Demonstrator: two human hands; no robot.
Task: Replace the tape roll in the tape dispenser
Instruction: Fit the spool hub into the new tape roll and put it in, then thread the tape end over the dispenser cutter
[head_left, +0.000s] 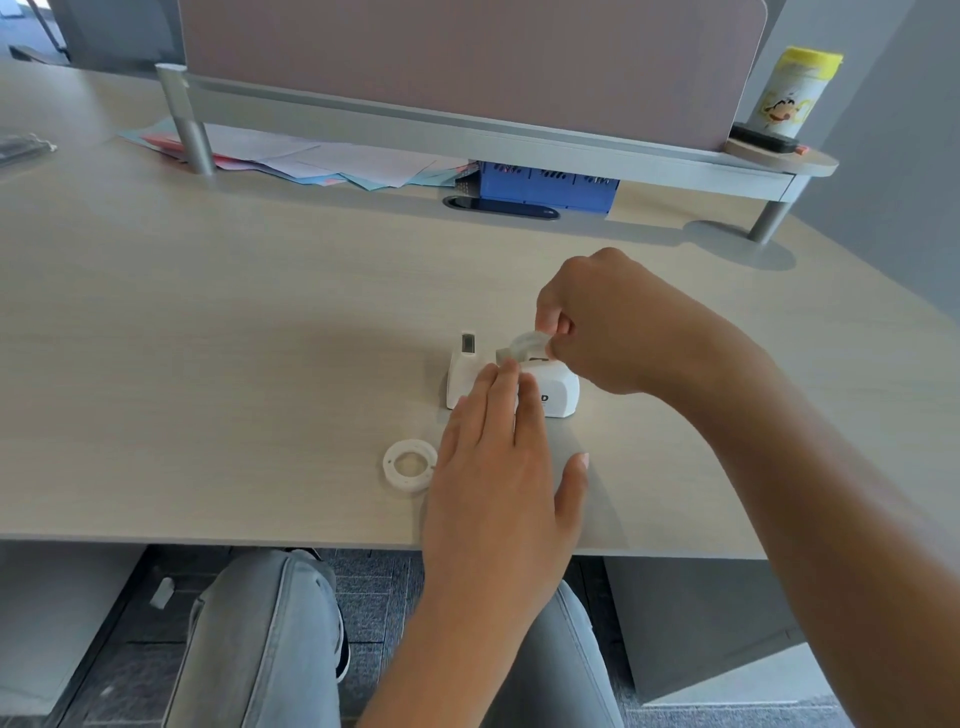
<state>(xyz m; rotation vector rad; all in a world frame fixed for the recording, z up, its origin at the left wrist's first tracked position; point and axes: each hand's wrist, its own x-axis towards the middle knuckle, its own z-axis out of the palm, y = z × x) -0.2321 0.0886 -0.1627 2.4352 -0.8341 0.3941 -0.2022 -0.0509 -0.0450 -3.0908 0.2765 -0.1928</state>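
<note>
Right hand (613, 322) pinches clear tape roll (524, 345) above glossy white dispenser (558, 389); left hand (498, 457) spread flat.

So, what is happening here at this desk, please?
A person seated at a desk is changing the tape in a white tape dispenser. The right hand pinches a clear tape roll just above the dispenser's cradle; whether it is seated yet cannot be told. The left hand lies open with its fingertips on the dispenser's side. A white ring, probably the empty core, lies on the desk to the left.
</note>
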